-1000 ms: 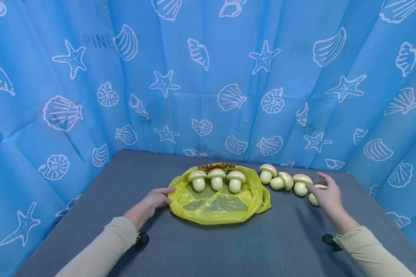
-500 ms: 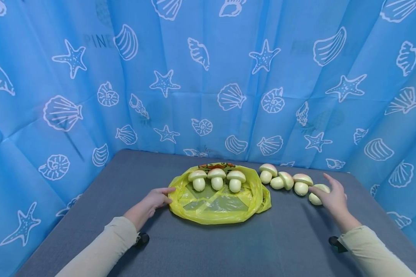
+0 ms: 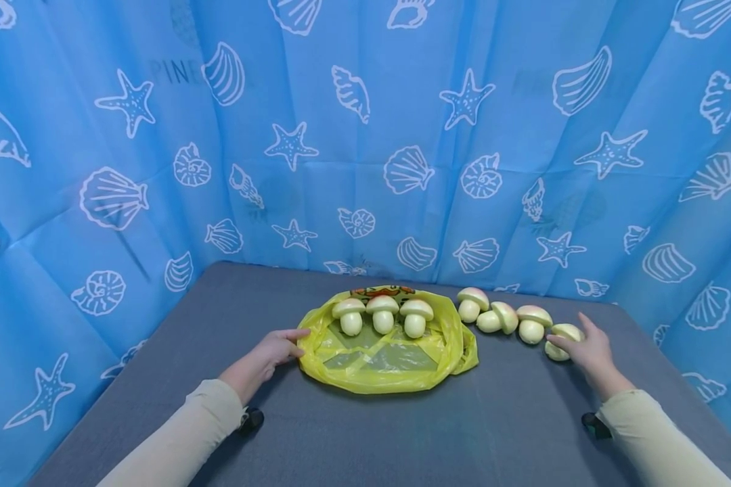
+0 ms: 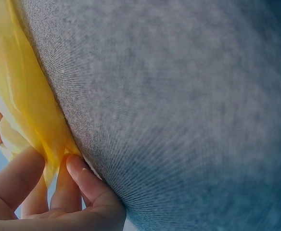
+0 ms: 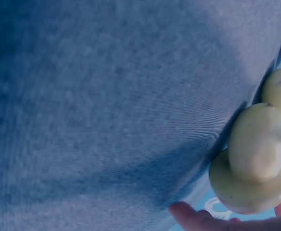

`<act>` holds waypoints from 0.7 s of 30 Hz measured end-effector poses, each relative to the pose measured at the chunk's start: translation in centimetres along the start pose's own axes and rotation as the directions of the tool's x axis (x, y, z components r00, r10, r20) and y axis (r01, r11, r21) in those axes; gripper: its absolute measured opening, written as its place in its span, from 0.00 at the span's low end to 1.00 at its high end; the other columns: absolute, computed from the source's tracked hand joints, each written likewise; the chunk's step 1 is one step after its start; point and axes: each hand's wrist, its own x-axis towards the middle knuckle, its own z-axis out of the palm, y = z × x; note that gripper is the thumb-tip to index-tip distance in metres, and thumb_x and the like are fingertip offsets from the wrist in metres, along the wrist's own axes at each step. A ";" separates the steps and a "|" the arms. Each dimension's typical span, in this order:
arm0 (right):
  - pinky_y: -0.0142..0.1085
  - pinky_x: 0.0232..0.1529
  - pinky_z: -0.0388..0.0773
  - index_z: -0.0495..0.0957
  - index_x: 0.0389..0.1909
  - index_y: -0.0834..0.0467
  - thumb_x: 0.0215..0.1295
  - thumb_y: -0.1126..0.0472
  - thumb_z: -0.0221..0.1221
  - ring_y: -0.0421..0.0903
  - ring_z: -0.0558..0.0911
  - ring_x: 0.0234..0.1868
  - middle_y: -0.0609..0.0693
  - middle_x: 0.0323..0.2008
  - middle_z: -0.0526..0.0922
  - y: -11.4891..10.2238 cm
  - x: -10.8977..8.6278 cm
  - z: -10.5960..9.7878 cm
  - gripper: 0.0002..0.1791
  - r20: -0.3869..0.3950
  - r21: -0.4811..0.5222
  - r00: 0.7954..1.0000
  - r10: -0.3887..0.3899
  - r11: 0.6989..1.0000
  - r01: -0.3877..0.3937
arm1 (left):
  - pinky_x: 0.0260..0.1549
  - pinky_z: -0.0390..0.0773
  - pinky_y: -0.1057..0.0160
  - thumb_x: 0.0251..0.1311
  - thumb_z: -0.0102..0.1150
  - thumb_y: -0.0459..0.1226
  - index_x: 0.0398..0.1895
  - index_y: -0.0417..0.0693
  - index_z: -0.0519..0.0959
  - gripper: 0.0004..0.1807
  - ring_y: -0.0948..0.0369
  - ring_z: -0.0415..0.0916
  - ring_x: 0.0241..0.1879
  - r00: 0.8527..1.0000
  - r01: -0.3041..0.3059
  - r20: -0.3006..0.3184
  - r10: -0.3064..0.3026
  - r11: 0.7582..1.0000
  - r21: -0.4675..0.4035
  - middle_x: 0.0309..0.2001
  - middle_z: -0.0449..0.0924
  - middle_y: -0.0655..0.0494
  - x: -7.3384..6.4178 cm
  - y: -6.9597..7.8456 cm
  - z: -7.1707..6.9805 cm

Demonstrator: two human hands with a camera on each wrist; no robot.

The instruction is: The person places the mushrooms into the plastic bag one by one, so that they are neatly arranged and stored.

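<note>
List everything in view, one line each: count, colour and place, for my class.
Curtain: 1, blue, white sea prints, at the back.
Table: 1, grey, before the curtain.
Bag: 1, yellow, on the table.
Bagged mushrooms: 3, cream, along the bag's far side.
Loose mushrooms: 4, cream, pinkish tints, right of the bag.
Wrist devices: 2, black, at the wrists.
Sleeves: 2, beige, one per arm.
Left hand: 1, pinching the bag's left edge.
Right hand: 1, by the rightmost mushroom.

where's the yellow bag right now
In the head view, the yellow bag lies about midway across the grey table, its left edge pinched by the left hand, the nearest loose mushroom beside its far right side.
</note>
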 end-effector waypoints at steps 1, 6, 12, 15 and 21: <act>0.63 0.67 0.46 0.31 0.73 0.70 0.68 0.59 0.57 0.73 0.39 0.70 0.75 0.71 0.34 0.1 0.1 0.0 0.49 0.006 0.022 1.000 0.010 1.000 -0.010 | 0.65 0.59 0.43 0.63 0.51 0.23 0.68 0.43 0.69 0.28 0.43 0.53 0.71 1.000 0.000 0.000 0.000 1.000 0.000 0.72 0.56 0.39 0.0 0.0 0.0; 0.63 0.66 0.49 0.29 0.73 0.69 0.69 0.58 0.56 0.74 0.39 0.70 0.74 0.71 0.32 0.5 0.6 -0.2 0.50 0.030 0.044 0.999 0.042 0.998 -0.043 | 0.65 0.59 0.43 0.63 0.51 0.23 0.67 0.42 0.70 0.28 0.42 0.52 0.71 1.000 -0.002 -0.006 0.002 1.000 0.003 0.71 0.57 0.38 0.0 0.0 0.0; 0.64 0.64 0.53 0.30 0.73 0.69 0.69 0.52 0.56 0.74 0.42 0.69 0.75 0.71 0.32 0.7 0.8 -0.6 0.51 0.083 0.046 0.993 0.079 0.995 -0.083 | 0.65 0.58 0.43 0.63 0.50 0.23 0.67 0.42 0.70 0.28 0.42 0.52 0.71 1.000 0.006 -0.010 -0.006 1.000 0.002 0.72 0.56 0.38 0.0 0.0 0.1; 0.63 0.64 0.55 0.31 0.73 0.69 0.69 0.49 0.56 0.74 0.44 0.69 0.75 0.71 0.32 0.7 0.9 -0.8 0.52 0.109 0.053 0.989 0.104 0.993 -0.110 | 0.65 0.59 0.43 0.62 0.51 0.23 0.67 0.43 0.70 0.28 0.43 0.52 0.71 1.000 0.012 -0.013 -0.012 1.000 0.001 0.72 0.56 0.38 0.1 0.0 0.1; 0.62 0.61 0.61 0.34 0.73 0.70 0.68 0.48 0.57 0.75 0.49 0.68 0.78 0.70 0.37 0.8 1.2 -0.8 0.52 0.135 0.035 0.984 0.117 0.992 -0.123 | 0.65 0.58 0.42 0.63 0.50 0.23 0.68 0.43 0.70 0.28 0.42 0.50 0.71 1.000 0.001 -0.004 -0.001 1.000 0.015 0.72 0.55 0.38 0.0 0.1 0.1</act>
